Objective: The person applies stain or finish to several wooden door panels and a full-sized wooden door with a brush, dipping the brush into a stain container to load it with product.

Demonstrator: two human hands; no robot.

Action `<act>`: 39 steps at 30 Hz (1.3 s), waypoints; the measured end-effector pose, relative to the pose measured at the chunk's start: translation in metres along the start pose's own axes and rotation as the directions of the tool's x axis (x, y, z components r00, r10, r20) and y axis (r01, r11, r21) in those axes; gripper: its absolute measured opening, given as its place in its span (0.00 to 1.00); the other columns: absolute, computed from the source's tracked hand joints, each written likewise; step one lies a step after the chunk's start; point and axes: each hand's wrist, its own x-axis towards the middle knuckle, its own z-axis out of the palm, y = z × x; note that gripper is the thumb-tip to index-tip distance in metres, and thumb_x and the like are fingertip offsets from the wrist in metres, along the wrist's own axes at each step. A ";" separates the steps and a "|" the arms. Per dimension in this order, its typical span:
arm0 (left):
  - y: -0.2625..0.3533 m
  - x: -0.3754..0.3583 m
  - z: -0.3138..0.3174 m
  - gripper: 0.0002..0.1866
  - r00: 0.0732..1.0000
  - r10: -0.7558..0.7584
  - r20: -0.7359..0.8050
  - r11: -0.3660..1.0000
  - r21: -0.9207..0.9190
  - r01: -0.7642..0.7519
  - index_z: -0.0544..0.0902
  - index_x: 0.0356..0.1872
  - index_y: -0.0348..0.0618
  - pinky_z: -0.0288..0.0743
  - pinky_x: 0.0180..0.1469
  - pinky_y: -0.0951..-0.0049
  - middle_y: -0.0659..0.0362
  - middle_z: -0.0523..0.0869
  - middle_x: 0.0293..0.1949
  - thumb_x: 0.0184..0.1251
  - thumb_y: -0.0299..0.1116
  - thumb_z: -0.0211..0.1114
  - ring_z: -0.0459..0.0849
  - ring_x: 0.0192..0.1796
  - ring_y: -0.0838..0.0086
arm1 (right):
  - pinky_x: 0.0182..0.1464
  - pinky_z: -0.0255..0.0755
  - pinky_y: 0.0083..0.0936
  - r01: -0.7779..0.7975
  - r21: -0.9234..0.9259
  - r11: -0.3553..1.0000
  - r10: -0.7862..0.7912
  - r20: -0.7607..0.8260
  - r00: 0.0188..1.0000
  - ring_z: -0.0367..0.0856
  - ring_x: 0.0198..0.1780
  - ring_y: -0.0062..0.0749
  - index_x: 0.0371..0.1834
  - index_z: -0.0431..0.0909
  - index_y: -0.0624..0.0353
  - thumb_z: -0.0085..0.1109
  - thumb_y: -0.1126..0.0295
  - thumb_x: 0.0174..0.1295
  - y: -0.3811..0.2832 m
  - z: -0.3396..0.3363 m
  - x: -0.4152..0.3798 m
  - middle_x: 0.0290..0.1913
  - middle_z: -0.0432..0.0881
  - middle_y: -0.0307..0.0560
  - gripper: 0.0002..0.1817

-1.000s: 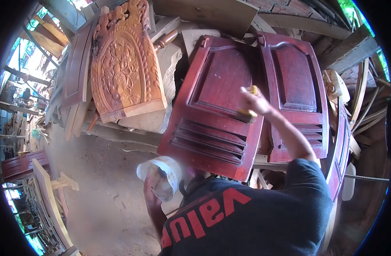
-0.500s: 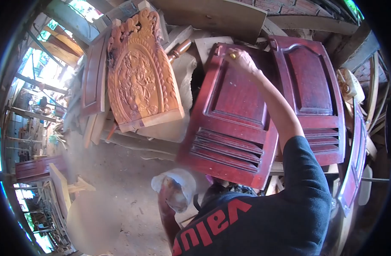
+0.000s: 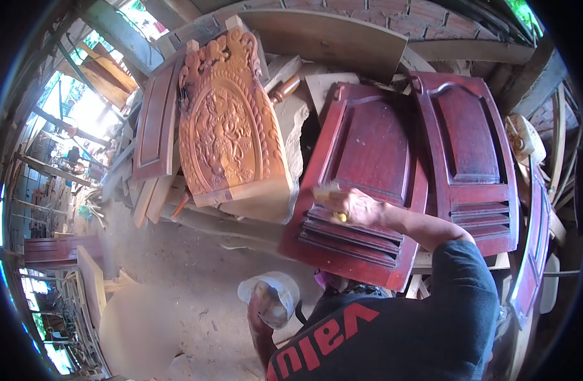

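Observation:
My right hand (image 3: 355, 207) is closed around a paintbrush (image 3: 326, 189) with pale bristles and a yellow handle end. It is over the left edge of a dark red wooden door panel (image 3: 375, 149), just above the louvred slats. Down to the left, my left hand (image 3: 259, 306) grips a whitish translucent plastic tub (image 3: 287, 293), whose contents I cannot make out. A second dark red panel (image 3: 466, 133) of the same design leans just right of the first.
Left of the panels stands a carved orange-brown wooden board (image 3: 224, 140), with a plain brown panel (image 3: 156, 124) beside it. A yellowish plastic jug (image 3: 525, 138) sits at the right, above another red panel (image 3: 531, 247). Behind is a brick wall (image 3: 431, 20).
My right hand has come down with the brush from the top of the left door panel to its slats. The tub stays in my left hand. The view has shifted slightly.

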 end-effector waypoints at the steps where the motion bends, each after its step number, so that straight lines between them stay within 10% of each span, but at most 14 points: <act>1: -0.005 0.001 -0.008 0.31 1.000 0.009 0.010 1.000 -0.002 -0.009 0.67 0.66 0.30 0.72 0.63 0.55 0.45 0.76 0.60 0.78 0.49 0.39 0.77 0.61 0.57 | 0.42 0.82 0.37 0.035 0.004 0.999 -0.035 0.042 0.998 0.87 0.42 0.47 0.41 0.82 0.61 0.60 0.62 0.63 0.003 -0.009 -0.004 0.46 0.85 0.53 0.13; 3: -0.014 0.009 -0.022 0.30 1.000 0.016 -0.021 1.000 0.004 -0.016 0.67 0.66 0.31 0.71 0.63 0.55 0.45 0.76 0.60 0.78 0.48 0.40 0.77 0.62 0.57 | 0.42 0.81 0.39 -0.333 0.193 0.923 0.247 0.367 0.897 0.87 0.41 0.48 0.45 0.82 0.59 0.60 0.61 0.64 0.047 -0.055 0.010 0.46 0.85 0.56 0.14; 5: 0.000 0.009 -0.002 0.31 0.999 -0.039 -0.019 0.993 -0.110 0.036 0.66 0.66 0.31 0.70 0.64 0.55 0.46 0.76 0.60 0.76 0.49 0.45 0.76 0.62 0.57 | 0.41 0.80 0.40 -0.764 -0.027 0.645 0.715 0.375 0.590 0.86 0.39 0.49 0.47 0.81 0.56 0.59 0.59 0.66 0.078 -0.105 0.042 0.44 0.84 0.58 0.14; 7: 0.002 0.010 0.003 0.33 0.991 -0.119 -0.055 0.981 -0.158 0.109 0.66 0.66 0.31 0.69 0.65 0.56 0.47 0.76 0.60 0.73 0.51 0.50 0.76 0.62 0.57 | 0.42 0.79 0.36 -0.569 -0.311 0.761 0.552 -0.148 0.820 0.85 0.40 0.46 0.47 0.81 0.54 0.58 0.57 0.65 0.162 -0.108 0.043 0.41 0.84 0.56 0.15; 9: -0.002 0.014 0.002 0.34 0.992 -0.117 -0.055 0.985 -0.132 0.109 0.66 0.66 0.32 0.69 0.65 0.55 0.47 0.75 0.61 0.71 0.52 0.52 0.76 0.62 0.56 | 0.46 0.78 0.33 -0.428 -0.445 0.787 0.302 -0.327 0.895 0.84 0.44 0.43 0.45 0.82 0.54 0.57 0.60 0.64 0.252 -0.104 0.039 0.40 0.83 0.53 0.13; 12: 0.004 0.010 0.018 0.34 0.987 -0.123 -0.106 0.985 -0.135 0.108 0.65 0.67 0.33 0.67 0.66 0.55 0.47 0.75 0.62 0.72 0.51 0.51 0.74 0.64 0.56 | 0.48 0.77 0.33 -0.417 -0.751 0.511 0.441 -0.188 0.878 0.83 0.48 0.42 0.45 0.82 0.55 0.56 0.66 0.61 0.331 -0.058 0.031 0.43 0.83 0.52 0.12; 13: 0.008 0.008 0.028 0.34 0.986 -0.127 -0.108 0.985 -0.129 0.112 0.65 0.67 0.33 0.67 0.66 0.55 0.47 0.75 0.62 0.72 0.51 0.51 0.74 0.64 0.56 | 0.45 0.78 0.34 -0.029 -0.972 0.231 0.454 0.081 0.887 0.83 0.45 0.42 0.44 0.82 0.55 0.55 0.69 0.58 0.322 -0.035 0.032 0.43 0.82 0.53 0.12; 15: 0.018 0.007 0.041 0.34 0.986 -0.120 -0.114 0.989 -0.101 0.108 0.64 0.68 0.33 0.66 0.67 0.55 0.48 0.74 0.62 0.72 0.51 0.51 0.73 0.65 0.57 | 0.38 0.80 0.36 -0.291 -0.758 0.583 0.442 -0.004 0.897 0.84 0.42 0.43 0.40 0.83 0.52 0.58 0.69 0.55 0.271 0.002 0.032 0.43 0.82 0.51 0.10; 18: 0.026 0.011 0.054 0.33 0.990 -0.122 -0.067 0.987 -0.112 0.114 0.64 0.68 0.33 0.66 0.67 0.55 0.48 0.74 0.63 0.73 0.51 0.49 0.73 0.65 0.56 | 0.46 0.80 0.39 -0.245 -0.446 0.861 0.255 -0.038 0.966 0.82 0.48 0.44 0.39 0.80 0.50 0.58 0.67 0.56 0.220 0.014 0.024 0.42 0.79 0.48 0.08; 25: 0.012 0.049 0.045 0.34 0.997 -0.035 0.071 0.985 0.173 0.022 0.65 0.68 0.39 0.67 0.65 0.45 0.50 0.74 0.62 0.71 0.54 0.52 0.73 0.64 0.52 | 0.47 0.76 0.42 -0.437 -0.524 0.731 0.438 -0.131 0.889 0.80 0.46 0.50 0.34 0.80 0.53 0.60 0.70 0.52 0.286 -0.036 -0.007 0.49 0.76 0.56 0.06; 31: 0.026 0.063 0.076 0.29 0.966 -0.206 0.155 0.966 -0.127 0.227 0.63 0.68 0.31 0.68 0.66 0.53 0.47 0.73 0.63 0.77 0.45 0.41 0.74 0.65 0.55 | 0.47 0.77 0.43 -0.562 -0.666 0.491 0.627 -0.177 0.758 0.80 0.47 0.52 0.50 0.79 0.50 0.51 0.69 0.61 0.300 -0.082 -0.051 0.45 0.79 0.56 0.15; 39: 0.025 0.069 0.066 0.31 0.960 -0.187 0.208 0.964 -0.150 0.220 0.62 0.69 0.34 0.67 0.67 0.51 0.47 0.73 0.64 0.76 0.48 0.45 0.74 0.64 0.54 | 0.47 0.73 0.46 -0.709 -0.592 0.384 0.719 -0.291 0.632 0.78 0.46 0.54 0.37 0.81 0.57 0.54 0.69 0.56 0.229 -0.113 -0.101 0.42 0.75 0.62 0.09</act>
